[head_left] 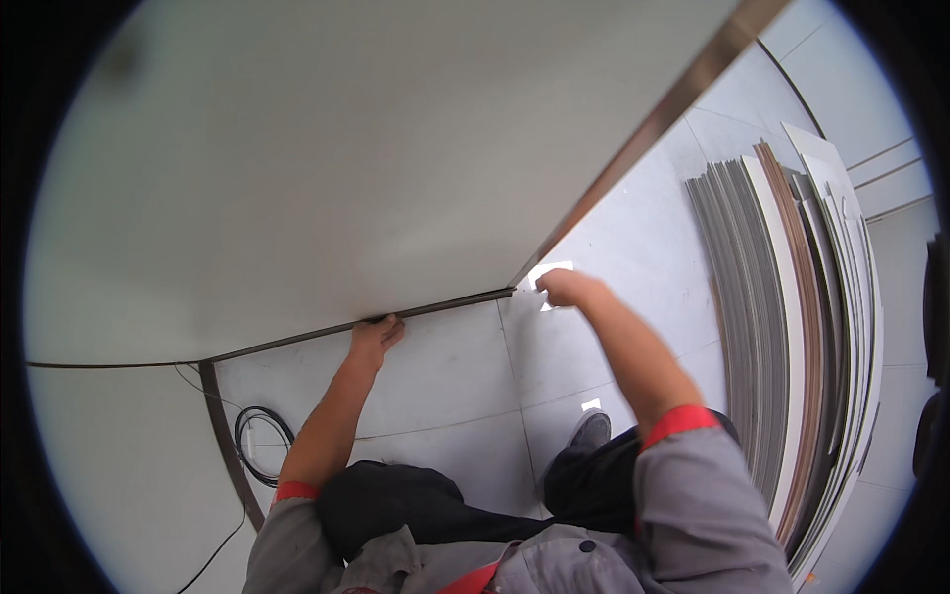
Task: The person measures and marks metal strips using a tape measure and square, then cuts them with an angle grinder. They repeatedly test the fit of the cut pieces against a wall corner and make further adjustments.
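Note:
A large pale panel (297, 178) stands tall in front of me, with a dark strip (445, 305) running along its lower edge. Near the middle of that strip is my left hand (374, 339), its fingers bent against the strip and partly hidden under it. Just past the strip's right end, by the panel's corner, my right hand (566, 286) is closed in a pinch. What its fingers hold, if anything, is hidden. A brownish strip (653, 124) edges the panel's right side.
Many thin boards (757, 317) in grey, white and brown stand stacked on the right. A coiled black cable (263, 445) lies at the left, beside another pale panel (119, 455) with a dark edge. My shoe (591, 431) rests on the tiled floor (455, 376).

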The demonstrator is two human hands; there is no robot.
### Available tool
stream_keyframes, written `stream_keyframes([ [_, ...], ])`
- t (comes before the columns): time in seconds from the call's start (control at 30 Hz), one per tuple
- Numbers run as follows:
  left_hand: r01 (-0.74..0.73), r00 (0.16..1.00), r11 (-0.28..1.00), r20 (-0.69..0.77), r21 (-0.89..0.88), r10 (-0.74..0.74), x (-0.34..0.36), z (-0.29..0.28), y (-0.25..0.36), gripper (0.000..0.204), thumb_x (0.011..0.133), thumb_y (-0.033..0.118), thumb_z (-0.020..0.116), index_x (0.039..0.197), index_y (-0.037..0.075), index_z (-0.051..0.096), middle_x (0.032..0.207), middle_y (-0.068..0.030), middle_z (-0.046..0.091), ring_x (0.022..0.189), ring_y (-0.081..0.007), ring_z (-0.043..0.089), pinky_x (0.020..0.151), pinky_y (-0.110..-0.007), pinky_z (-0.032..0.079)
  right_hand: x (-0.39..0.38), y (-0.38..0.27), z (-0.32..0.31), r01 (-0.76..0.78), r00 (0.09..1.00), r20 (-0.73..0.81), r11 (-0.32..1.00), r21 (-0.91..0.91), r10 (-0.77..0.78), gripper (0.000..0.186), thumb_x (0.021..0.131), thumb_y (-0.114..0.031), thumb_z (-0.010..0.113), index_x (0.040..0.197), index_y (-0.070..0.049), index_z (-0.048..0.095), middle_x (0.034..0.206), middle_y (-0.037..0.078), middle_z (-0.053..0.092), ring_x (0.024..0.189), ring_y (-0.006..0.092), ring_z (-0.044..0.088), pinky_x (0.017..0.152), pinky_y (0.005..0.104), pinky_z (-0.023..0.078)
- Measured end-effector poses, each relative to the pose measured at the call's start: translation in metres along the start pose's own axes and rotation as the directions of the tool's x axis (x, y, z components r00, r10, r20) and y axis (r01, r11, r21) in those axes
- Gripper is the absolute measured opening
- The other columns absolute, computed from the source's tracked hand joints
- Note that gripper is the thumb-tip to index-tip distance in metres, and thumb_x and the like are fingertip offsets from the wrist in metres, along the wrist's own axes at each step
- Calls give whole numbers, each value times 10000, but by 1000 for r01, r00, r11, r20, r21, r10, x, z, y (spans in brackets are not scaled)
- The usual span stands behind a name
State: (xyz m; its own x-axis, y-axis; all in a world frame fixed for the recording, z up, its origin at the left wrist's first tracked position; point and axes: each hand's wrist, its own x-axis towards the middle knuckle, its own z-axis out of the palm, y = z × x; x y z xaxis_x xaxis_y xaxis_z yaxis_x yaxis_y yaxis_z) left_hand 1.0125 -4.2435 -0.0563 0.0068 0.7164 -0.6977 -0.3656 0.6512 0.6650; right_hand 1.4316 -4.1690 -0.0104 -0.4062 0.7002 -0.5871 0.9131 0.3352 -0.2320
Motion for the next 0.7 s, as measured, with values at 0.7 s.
stream_keyframes([
  [0.7,226,973,834,-151,503,-173,-11,22,30,298,1005,328,642,924,73,511,838,-106,612,645,-160,557,560,-312,523,-261,-279,-117,864,261,-43,214,456,-964,165,850,-172,665,925,-39,729,952,162,728,884,341,719,732,419,582],
])
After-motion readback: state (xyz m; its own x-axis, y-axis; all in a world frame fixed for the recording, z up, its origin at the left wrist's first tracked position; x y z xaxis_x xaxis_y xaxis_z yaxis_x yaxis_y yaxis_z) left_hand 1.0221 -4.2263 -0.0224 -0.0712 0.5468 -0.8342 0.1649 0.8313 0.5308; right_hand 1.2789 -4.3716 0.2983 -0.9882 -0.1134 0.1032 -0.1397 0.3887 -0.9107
